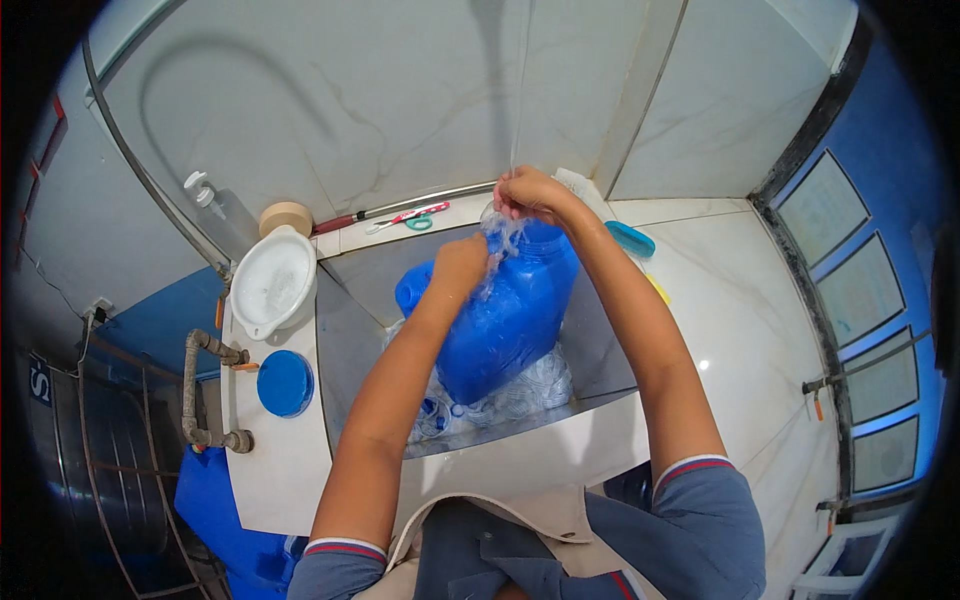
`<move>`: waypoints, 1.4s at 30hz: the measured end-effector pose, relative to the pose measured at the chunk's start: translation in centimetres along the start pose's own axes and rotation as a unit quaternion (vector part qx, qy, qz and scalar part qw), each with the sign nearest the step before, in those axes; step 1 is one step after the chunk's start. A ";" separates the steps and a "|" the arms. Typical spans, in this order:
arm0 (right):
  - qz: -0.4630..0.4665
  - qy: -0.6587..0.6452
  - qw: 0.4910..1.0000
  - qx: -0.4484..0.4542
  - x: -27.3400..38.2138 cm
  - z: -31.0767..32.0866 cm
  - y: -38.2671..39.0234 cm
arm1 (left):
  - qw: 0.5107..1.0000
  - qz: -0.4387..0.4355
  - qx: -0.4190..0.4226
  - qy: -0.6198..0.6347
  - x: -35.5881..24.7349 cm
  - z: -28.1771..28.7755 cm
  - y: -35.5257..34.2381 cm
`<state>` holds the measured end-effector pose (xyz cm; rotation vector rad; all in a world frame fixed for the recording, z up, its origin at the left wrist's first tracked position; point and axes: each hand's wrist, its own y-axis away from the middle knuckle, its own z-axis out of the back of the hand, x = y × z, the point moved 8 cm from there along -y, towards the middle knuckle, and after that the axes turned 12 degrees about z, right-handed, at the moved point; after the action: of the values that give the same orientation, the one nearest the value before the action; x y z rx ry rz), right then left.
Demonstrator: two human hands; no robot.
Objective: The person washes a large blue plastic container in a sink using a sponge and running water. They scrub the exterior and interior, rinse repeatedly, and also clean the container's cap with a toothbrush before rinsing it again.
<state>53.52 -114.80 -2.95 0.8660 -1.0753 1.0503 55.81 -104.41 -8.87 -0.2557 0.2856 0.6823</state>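
The right hand [530, 193] has its fingers curled shut at the top of a blue jug [510, 320], under running water. The left hand [460, 265] grips the jug's side. The jug leans in the sink [350, 330], its long axis running from the right hand down toward the person. Clear plastic bottles [530, 385] crowd beneath; a white bowl [272, 282] and blue lid [285, 383] sit to the left.

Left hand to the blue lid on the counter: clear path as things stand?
Probably yes. The blue lid lies uncovered on the white counter to the person's left, with nothing between it and the left hand. That hand is pressed against the blue container in the sink, so it must let go first.
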 end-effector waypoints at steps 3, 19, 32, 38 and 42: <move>0.024 0.010 1.000 -0.013 0.5 -0.5 -0.1 | 0.997 0.028 0.076 -0.018 3.2 0.4 0.6; -0.001 0.079 0.997 -0.006 0.9 -0.4 0.2 | 0.880 0.309 0.074 0.354 14.5 0.4 13.0; -0.031 -0.089 0.995 0.024 2.2 -1.5 0.1 | 0.917 0.101 0.016 0.386 10.1 0.9 4.2; -0.076 -0.126 0.988 0.046 0.8 -1.8 0.1 | 0.933 0.044 0.173 0.313 4.6 -0.2 -0.6; -0.086 -0.169 0.981 0.036 1.1 -2.2 0.6 | 0.921 0.079 0.222 0.309 2.5 -1.0 -1.3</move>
<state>53.67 -112.32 -2.46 1.2053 -1.2225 0.8182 58.32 -104.25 -10.49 -0.0021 1.0626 0.6629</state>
